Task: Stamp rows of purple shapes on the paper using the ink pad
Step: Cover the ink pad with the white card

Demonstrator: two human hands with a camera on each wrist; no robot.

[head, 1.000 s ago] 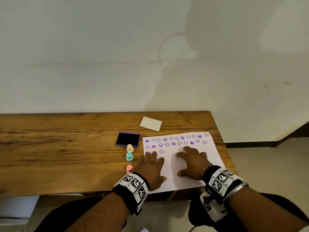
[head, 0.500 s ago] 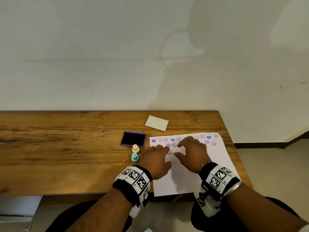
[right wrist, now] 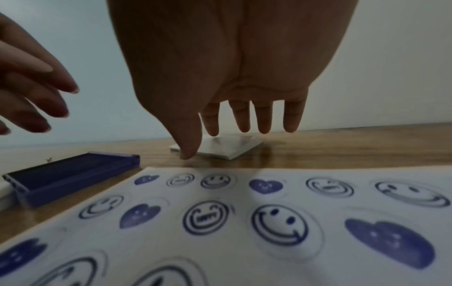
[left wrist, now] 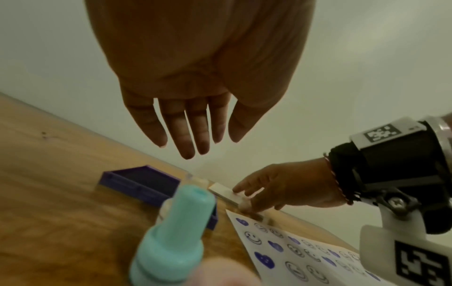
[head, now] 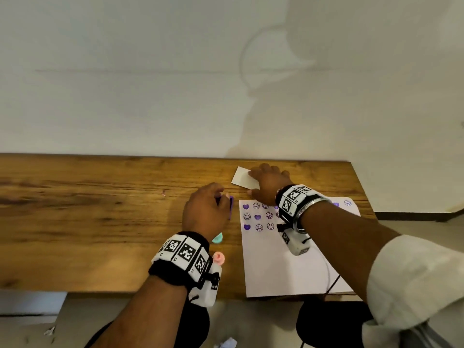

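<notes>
From overhead, the left hand [head: 204, 212] is hovering, fingers spread and holding nothing, over the purple ink pad [head: 230, 206] beside the paper [head: 288, 267] at the tabletop's [head: 88, 222] right end. The left wrist view is showing a teal stamp [left wrist: 171, 232], light and rigid-looking, best pinched by its neck. In the right wrist view, the right hand [right wrist: 234, 96], fingers straight, is touching the white lid [right wrist: 220, 149] near the back edge.

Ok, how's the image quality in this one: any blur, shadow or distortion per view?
Head: evenly lit, a soft shadow of the person on the wall, sharp paper. Left wrist: the teal stamp up close is out of focus, colours washed out. Right wrist: dim, the right hand backlit, nearest prints smeared and stretched.
</notes>
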